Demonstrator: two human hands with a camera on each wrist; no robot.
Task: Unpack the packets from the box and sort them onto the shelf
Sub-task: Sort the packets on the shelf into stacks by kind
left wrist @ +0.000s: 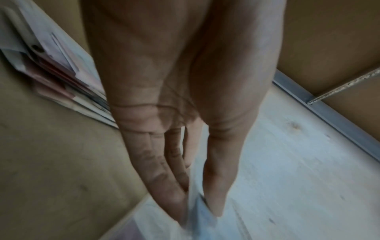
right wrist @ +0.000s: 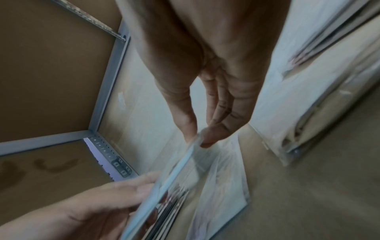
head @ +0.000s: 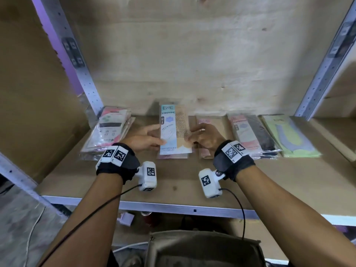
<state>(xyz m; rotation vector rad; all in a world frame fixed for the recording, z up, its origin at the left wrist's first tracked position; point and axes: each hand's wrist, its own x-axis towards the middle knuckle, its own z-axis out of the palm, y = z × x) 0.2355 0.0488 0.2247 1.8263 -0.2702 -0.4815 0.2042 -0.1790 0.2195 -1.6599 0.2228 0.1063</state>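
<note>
A light blue stocking packet (head: pixel 174 130) is held flat over a small pile of packets (head: pixel 172 156) at the middle of the shelf board (head: pixel 173 176). My left hand (head: pixel 160 134) pinches its left edge, thumb on top. My right hand (head: pixel 189 134) pinches its right edge. The left wrist view shows thumb and fingers closed on the packet's edge (left wrist: pixel 197 209). In the right wrist view the packet (right wrist: pixel 180 162) is pinched between thumb and fingertips (right wrist: pixel 207 139), and the left hand (right wrist: pixel 102 201) holds the other side.
Other piles lie in a row: a pink and white one (head: pixel 109 132) at the left, a pink packet (head: pixel 209 121) under my right hand, a pink and black pile (head: pixel 252 135), and a green pile (head: pixel 289 135). Metal uprights (head: pixel 84 74) frame the bay. A drab brown container (head: pixel 202 247) sits below.
</note>
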